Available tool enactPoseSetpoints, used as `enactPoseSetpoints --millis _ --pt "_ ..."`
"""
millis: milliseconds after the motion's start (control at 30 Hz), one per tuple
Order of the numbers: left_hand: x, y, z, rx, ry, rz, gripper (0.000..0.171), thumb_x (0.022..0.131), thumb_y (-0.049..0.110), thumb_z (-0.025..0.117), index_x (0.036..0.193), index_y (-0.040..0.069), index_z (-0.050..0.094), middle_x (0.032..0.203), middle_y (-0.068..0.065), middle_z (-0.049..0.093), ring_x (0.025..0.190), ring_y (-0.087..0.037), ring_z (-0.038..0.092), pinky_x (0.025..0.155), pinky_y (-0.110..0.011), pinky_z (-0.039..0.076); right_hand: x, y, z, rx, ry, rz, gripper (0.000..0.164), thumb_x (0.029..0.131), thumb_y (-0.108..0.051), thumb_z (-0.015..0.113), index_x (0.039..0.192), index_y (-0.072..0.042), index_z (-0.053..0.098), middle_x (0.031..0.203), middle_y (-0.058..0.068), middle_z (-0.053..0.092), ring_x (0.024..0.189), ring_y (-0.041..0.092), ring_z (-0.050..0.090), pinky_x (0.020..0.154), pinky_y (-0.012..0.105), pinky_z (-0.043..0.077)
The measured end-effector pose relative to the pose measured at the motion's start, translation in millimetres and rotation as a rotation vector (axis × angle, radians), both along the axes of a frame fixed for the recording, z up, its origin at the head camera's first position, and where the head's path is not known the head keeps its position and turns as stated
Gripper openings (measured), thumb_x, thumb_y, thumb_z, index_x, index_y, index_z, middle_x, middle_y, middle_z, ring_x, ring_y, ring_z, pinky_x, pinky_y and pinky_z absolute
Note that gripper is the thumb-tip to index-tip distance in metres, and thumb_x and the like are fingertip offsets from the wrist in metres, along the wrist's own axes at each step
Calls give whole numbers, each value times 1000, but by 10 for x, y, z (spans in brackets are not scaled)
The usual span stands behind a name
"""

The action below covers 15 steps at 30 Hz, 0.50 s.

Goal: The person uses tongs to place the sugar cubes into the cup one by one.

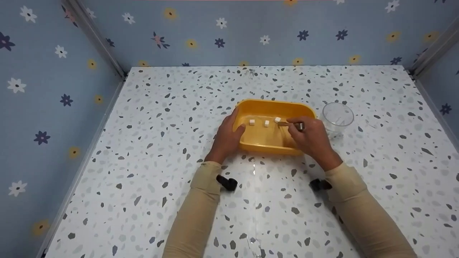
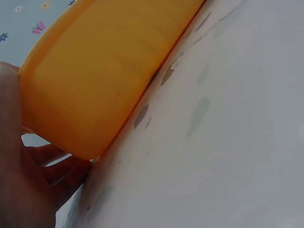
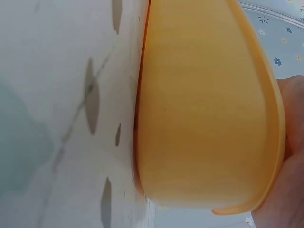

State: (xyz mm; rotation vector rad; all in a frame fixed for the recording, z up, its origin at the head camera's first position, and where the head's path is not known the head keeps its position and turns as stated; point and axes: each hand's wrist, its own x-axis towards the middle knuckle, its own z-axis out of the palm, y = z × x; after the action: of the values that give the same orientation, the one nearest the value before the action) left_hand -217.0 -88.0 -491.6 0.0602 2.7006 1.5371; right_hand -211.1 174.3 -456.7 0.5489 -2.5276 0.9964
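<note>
A yellow rectangular tray (image 1: 276,104) lies on the speckled table, with three small white cubes (image 1: 266,123) inside. My left hand (image 1: 226,136) grips the tray's left end, thumb over the rim and fingers along the outside. In the left wrist view the fingers (image 2: 71,175) reach around the tray's lower corner. My right hand (image 1: 312,138) is over the tray's right part, pinching a slim tool (image 1: 283,124) with a brownish tip and a shiny metal part. That tip is at the rightmost cube (image 1: 277,119); whether it grips the cube, I cannot tell. The right fingertips are partly hidden.
A clear round cup (image 1: 338,114) stands just right of the tray, close to my right hand. Flower-patterned panels (image 1: 244,32) border the table at the back and sides. A black wrist camera (image 1: 227,182) is strapped to each sleeve.
</note>
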Motion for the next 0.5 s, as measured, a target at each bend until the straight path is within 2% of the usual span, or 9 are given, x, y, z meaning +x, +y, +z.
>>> enactPoseSetpoints --millis 367,500 --pt "10 -7 -6 5 -5 2 66 100 36 49 161 32 23 156 -2 39 136 -18 43 114 -35 32 17 -4 -7 -23 3 3 19 89 -7 69 104 4 74 88 13 72 62 18 55 51 25 43" --pt "15 -9 -2 9 -3 0 66 101 35 49 161 32 22 156 -2 39 135 -18 44 114 -36 32 12 -6 -9 -3 -21 -8 21 90 -9 70 106 3 74 87 12 71 64 19 53 52 27 42"
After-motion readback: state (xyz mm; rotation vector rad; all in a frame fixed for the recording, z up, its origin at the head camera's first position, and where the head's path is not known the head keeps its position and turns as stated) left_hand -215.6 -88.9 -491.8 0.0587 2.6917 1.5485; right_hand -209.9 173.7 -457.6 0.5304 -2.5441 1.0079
